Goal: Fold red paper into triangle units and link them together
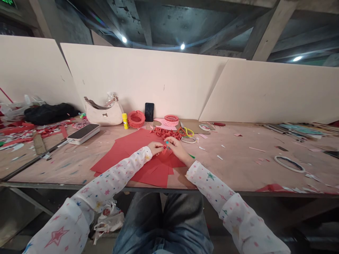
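My left hand [156,148] and my right hand [176,146] meet over a spread of red paper sheets [127,150]. Both hands are closed, fingertips pinching a small piece of red paper [165,148] between them; its exact shape is too small to make out. Just beyond my fingers lies a heap of small folded red paper pieces [166,133]. A pair of scissors [188,132] with yellow and orange handles rests to the right of that heap, beside a ring-shaped roll of tape [189,140].
At the back stand a yellow glue stick [125,121], red paper rings [136,119], a phone [149,112] and a cream handbag [104,113]. A white rectangular device [83,134] lies left. Paper scraps and a white hoop [289,164] lie right. White boards [148,81] wall the far edge.
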